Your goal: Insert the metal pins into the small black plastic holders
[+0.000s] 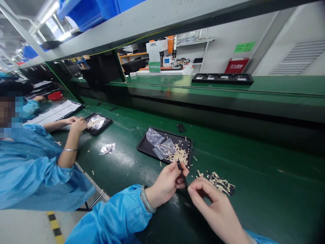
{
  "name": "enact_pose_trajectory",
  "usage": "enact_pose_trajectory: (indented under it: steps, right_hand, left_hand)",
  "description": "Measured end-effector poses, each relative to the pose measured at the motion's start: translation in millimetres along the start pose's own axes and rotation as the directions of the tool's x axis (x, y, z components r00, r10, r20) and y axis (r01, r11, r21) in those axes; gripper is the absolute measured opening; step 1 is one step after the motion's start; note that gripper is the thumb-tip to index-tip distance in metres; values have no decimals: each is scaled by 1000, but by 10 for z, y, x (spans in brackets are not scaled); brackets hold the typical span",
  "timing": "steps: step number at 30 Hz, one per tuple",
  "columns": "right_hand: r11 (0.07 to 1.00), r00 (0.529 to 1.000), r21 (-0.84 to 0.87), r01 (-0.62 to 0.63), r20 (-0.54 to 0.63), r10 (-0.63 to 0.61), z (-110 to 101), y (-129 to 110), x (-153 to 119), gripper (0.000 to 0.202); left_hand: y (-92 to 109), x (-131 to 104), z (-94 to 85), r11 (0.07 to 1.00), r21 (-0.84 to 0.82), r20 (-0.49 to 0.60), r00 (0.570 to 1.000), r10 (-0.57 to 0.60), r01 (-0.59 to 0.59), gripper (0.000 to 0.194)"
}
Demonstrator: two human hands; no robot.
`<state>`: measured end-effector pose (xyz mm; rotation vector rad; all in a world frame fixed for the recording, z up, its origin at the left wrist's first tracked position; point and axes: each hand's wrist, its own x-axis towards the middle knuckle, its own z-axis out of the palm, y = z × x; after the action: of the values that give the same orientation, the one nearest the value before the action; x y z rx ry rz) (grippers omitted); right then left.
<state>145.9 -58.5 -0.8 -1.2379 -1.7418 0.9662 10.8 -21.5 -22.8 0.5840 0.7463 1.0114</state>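
My left hand (169, 181) is closed around a thin, dark, flat part (182, 173), whose exact kind I cannot make out. It is held edge-on above the near side of a black tray (144, 144). My right hand (214, 200) pinches with thumb and forefinger at the lower end of that part; whether something small sits between the fingertips is hidden. Inside the tray lie clear plastic bags (165, 148) and a heap of small beige strips (179, 154). Right of the tray, a pile of beige and black scraps (219, 182) rests on the green table (266, 203).
A co-worker in a blue smock (38, 162) works at the left over a smaller black tray (103, 127). Between us lies a small clear bag (107, 149). A dark flat piece (181, 128) is behind my tray. A raised ledge (279, 84) bears a long black tray (222, 79).
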Motion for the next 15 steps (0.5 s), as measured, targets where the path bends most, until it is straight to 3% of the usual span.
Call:
enact_pose_trajectory:
  steps: [6,15]
  right_hand:
    - [997,998,57,-59,4,59,-42,-15,23,23]
    - [964,989,221,-146,42,141,-62,13,46,27]
  left_hand:
    - [13,-18,-1,986,143,-13,996,88,-86,41]
    - [-20,-13,-14,939,301,-48,981,188,-165,41]
